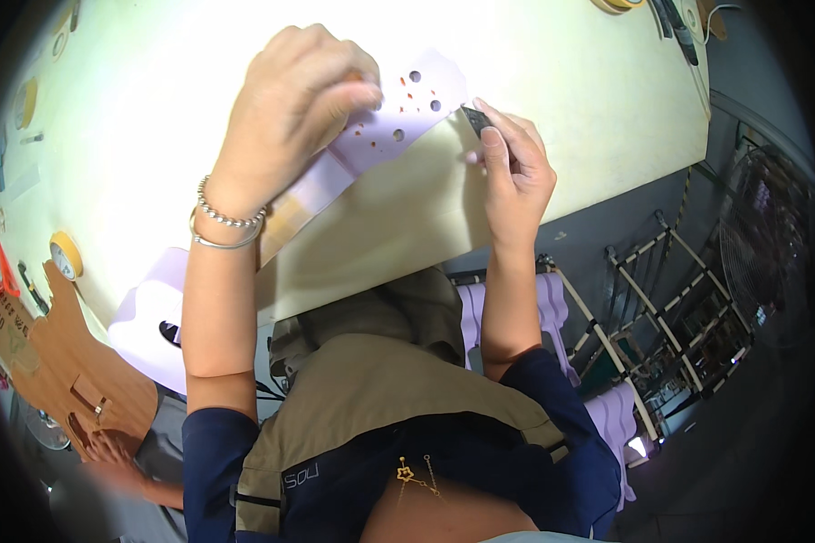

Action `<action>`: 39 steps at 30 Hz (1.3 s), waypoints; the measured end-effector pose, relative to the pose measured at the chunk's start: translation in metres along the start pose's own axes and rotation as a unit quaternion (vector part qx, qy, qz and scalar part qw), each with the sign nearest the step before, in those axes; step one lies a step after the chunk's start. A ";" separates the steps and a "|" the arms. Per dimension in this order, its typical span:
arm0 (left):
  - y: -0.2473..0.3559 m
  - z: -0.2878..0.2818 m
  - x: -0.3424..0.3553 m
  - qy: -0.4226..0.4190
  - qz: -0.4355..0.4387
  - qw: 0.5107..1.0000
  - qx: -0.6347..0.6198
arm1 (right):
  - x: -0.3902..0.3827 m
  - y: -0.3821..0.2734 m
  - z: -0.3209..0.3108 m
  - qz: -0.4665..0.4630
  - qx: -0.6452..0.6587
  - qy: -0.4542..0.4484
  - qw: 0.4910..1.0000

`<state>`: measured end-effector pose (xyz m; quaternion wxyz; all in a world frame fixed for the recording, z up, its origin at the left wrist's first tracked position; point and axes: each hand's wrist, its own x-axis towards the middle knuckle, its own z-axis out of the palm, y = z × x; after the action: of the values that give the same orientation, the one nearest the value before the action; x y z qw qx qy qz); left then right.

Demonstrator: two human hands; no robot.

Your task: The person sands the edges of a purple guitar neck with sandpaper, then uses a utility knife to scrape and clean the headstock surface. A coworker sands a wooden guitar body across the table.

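Note:
A lilac panel with round holes and small reddish marks (426, 81), shaped like a guitar headstock, lies over the white table. From it a strip wrapped partly in yellowish tape (285, 217) runs under my left forearm toward a lilac body-shaped piece (149, 312). My left hand (308, 100) is over the panel's near left part, fingers curled and thumb pressed to the forefinger; what they pinch, if anything, cannot be made out. To the right, my right hand (516, 172) grips a short dark tool (476, 120) with its tip at the panel's right end.
Tape rolls (65, 254) sit along the left of the white table (598, 118). A brown guitar-shaped board (81, 353) lies at lower left, with another person's hand (113, 462) by it. Lilac pieces (611, 416) hang from a pipe rack (670, 335); a fan (761, 235) stands right.

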<state>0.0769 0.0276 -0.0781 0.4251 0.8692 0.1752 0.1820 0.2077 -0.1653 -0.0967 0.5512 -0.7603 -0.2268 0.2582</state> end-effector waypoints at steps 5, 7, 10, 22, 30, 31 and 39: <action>-0.001 -0.004 0.000 -0.020 -0.050 0.999 -0.001 | 0.007 0.011 0.010 -0.175 -0.178 0.026 0.968; -0.001 -0.005 0.000 -0.026 -0.059 0.998 -0.005 | 0.011 0.018 0.012 -0.225 -0.255 0.045 0.939; -0.003 -0.005 0.000 -0.022 -0.052 0.998 -0.011 | 0.013 0.023 0.015 -0.252 -0.269 0.062 0.928; -0.004 -0.003 0.001 -0.029 -0.068 0.997 -0.022 | 0.016 0.031 0.017 -0.304 -0.289 0.084 0.904; -0.002 -0.001 0.001 -0.031 -0.088 0.995 -0.040 | 0.017 0.035 0.011 -0.307 -0.274 0.056 0.910; -0.002 -0.001 0.001 -0.031 -0.086 0.995 -0.041 | 0.018 0.035 0.010 -0.305 -0.271 0.052 0.911; -0.004 -0.003 0.001 -0.042 -0.083 0.996 -0.018 | 0.016 0.028 0.011 -0.262 -0.238 0.055 0.934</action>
<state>0.0756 0.0325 -0.0795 0.4609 0.8510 0.2251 0.1126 0.2143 -0.1554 -0.1283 0.4137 -0.7957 -0.4424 0.0007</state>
